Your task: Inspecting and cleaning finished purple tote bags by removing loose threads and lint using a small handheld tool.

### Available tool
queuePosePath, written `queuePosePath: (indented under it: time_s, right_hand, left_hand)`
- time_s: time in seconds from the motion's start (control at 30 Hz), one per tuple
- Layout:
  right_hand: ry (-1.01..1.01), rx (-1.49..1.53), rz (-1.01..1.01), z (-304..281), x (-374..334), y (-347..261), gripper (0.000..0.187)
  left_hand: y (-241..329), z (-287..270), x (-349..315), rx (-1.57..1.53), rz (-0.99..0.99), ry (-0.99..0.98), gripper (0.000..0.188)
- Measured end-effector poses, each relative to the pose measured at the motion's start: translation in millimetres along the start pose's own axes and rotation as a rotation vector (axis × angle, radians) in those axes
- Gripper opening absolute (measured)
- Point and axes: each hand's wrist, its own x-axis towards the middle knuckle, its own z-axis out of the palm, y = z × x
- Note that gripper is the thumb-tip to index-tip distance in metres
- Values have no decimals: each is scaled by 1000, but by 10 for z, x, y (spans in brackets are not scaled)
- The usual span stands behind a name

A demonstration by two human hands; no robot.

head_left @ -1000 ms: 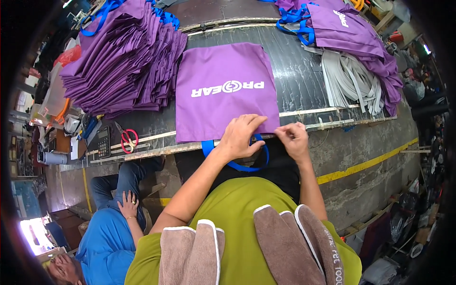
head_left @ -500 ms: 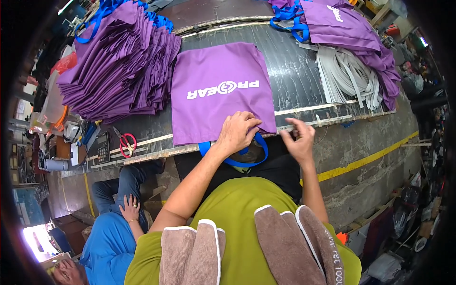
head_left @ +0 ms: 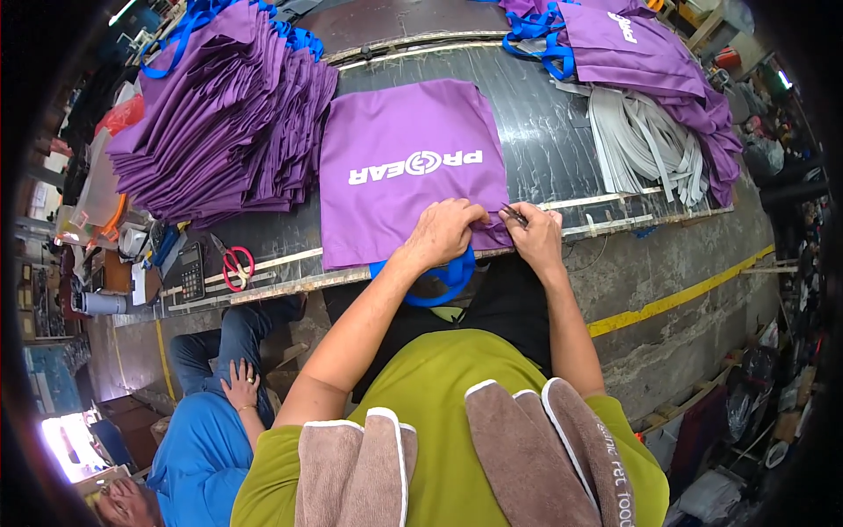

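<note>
While a co-worker in a blue shirt [head_left: 200, 452] sits low at the left, one hand on a knee, a calculator [head_left: 191, 270] lies on the dark table [head_left: 540, 123]; a tall, fanned pile of purple bags [head_left: 219, 132] with blue straps leans behind it, and red-handled scissors [head_left: 237, 268] rest close to the near edge; right of these, a single purple bag [head_left: 413, 193] is spread flat at the table's near edge, white print facing up, its blue handle [head_left: 452, 279] hanging over the edge toward the person's lap; the left hand [head_left: 439, 233] lies on the bag's near right part, fingers seemingly pinching the cloth there; just beside it, the right hand [head_left: 537, 237] grips a small dark tool [head_left: 515, 216], its tip near the bag's right edge, though whether it touches the cloth cannot be told; farther right, a bundle of pale grey strips [head_left: 645, 145] lies below a second heap of purple bags [head_left: 654, 57].
</note>
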Motion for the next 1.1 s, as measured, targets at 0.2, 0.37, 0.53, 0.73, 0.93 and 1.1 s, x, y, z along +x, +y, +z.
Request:
queuePosePath:
  time_s: [0.2,0.37,0.53,0.73,0.93,1.1]
  right_hand:
    - [-76,52,200,-57,114,95,24]
    - [103,40,-72,-254,48,-122,36]
    - [134,214,-36,-66,-2,120,27]
    - [19,234,148,-49,57,75,28]
    - [104,-45,-123,-164,6,110,37]
    - [201,-103,-336,-330,100,-3,25]
  left_hand:
    - [6,153,221,-25,-106,-15,19]
    - [-110,161,423,-194,-457,-175,28]
    - [-148,229,507,-416,-577,-205,23]
    - [-334,408,538,-714,-663,-100,16]
    - [-95,240,682,-729,-872,-114,18]
    - [-86,219,672,-625,-836,-141,19]
